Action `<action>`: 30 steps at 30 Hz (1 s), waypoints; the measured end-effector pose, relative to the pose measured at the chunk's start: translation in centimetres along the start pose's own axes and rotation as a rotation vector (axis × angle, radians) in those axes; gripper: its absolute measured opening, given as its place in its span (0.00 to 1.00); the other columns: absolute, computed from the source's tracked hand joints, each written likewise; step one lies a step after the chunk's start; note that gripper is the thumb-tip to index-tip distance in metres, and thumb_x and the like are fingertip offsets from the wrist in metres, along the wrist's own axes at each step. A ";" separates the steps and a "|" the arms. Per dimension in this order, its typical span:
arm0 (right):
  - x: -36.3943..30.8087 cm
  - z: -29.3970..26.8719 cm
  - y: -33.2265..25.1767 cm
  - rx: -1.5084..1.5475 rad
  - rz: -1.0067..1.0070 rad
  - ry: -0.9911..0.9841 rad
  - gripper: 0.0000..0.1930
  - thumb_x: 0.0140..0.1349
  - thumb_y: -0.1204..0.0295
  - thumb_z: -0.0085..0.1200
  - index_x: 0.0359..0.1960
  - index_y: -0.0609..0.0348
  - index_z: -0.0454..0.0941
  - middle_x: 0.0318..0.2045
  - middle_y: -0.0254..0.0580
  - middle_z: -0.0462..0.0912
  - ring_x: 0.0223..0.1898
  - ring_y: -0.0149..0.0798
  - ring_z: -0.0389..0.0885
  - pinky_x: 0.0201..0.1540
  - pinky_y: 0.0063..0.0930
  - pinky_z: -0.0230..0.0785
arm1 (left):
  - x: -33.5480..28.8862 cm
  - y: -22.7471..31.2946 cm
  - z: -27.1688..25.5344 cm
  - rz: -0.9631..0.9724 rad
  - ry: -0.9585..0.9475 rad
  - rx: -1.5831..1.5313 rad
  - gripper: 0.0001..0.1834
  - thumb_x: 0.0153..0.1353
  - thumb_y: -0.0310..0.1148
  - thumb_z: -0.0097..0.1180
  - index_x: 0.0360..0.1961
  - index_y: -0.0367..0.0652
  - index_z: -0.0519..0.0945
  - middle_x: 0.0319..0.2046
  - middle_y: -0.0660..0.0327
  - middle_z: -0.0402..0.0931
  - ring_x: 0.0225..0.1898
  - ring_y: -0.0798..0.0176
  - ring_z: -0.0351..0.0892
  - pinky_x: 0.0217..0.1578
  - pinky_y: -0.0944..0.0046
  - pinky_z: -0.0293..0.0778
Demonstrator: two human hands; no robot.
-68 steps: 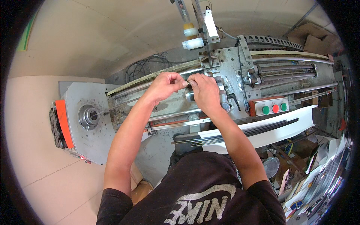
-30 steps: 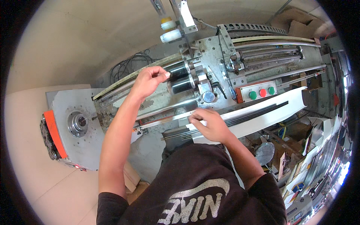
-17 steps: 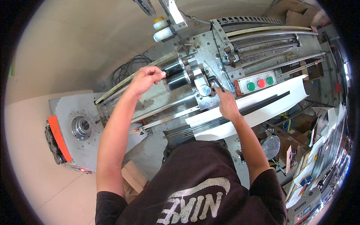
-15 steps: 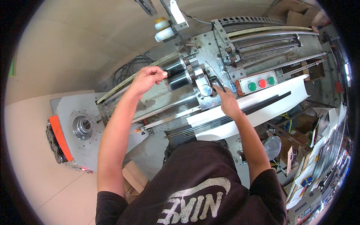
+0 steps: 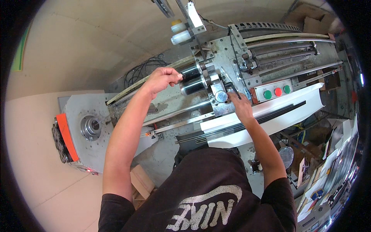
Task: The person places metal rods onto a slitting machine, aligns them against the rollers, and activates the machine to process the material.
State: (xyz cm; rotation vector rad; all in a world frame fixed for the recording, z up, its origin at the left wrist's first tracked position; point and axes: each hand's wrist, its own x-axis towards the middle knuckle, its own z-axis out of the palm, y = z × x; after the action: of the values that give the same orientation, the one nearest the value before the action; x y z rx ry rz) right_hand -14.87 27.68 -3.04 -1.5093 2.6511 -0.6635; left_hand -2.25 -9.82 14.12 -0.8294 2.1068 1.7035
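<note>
My left hand is raised over the long metal machine bed, thumb and forefinger pinched at the near end of two dark, shiny cylinders. Whatever lies in the pinch is too small to make out. Farther right, my right hand has its fingers curled at a black lever handle. The lever sits on a metal carriage block with a round bright knob, just left of my right fingers.
A control box with green and red buttons stands right of my right hand. Thin black rods lie on a white sheet in front. A grey housing with a round chuck stands left. White bottles hang behind.
The whole scene has shifted slightly right and down in the picture. Both hands keep nearly the same places at the cylinders and lever, with the right fingers slightly more curled.
</note>
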 end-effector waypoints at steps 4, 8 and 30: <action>0.1 0.3 0.1 -0.001 -0.029 0.006 0.31 0.63 0.84 0.49 0.69 0.48 0.76 0.59 0.43 0.85 0.52 0.52 0.84 0.59 0.45 0.75 | 0.1 0.0 -0.2 -0.041 -0.016 -0.004 0.10 0.70 0.43 0.65 0.38 0.49 0.88 0.34 0.72 0.84 0.34 0.76 0.75 0.33 0.69 0.66; -0.2 0.6 0.7 0.051 -0.024 -0.003 0.30 0.62 0.83 0.51 0.67 0.48 0.78 0.59 0.42 0.86 0.50 0.51 0.85 0.56 0.42 0.77 | 0.4 -0.1 -0.4 -0.022 -0.025 -0.022 0.10 0.70 0.43 0.66 0.38 0.48 0.87 0.34 0.71 0.85 0.35 0.74 0.78 0.34 0.69 0.68; -3.1 -6.6 -8.9 0.629 0.506 0.151 0.14 0.68 0.75 0.63 0.53 0.60 0.77 0.39 0.42 0.87 0.37 0.35 0.87 0.42 0.33 0.76 | 0.4 -0.2 -0.2 0.002 0.004 -0.061 0.09 0.68 0.39 0.68 0.41 0.46 0.86 0.34 0.68 0.84 0.37 0.72 0.79 0.38 0.67 0.70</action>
State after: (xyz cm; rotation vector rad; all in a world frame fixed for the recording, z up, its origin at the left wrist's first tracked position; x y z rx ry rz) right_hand -7.46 28.62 5.66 -0.6208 2.3982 -1.4033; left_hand -2.43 -10.14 13.80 -0.8486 2.0680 1.7772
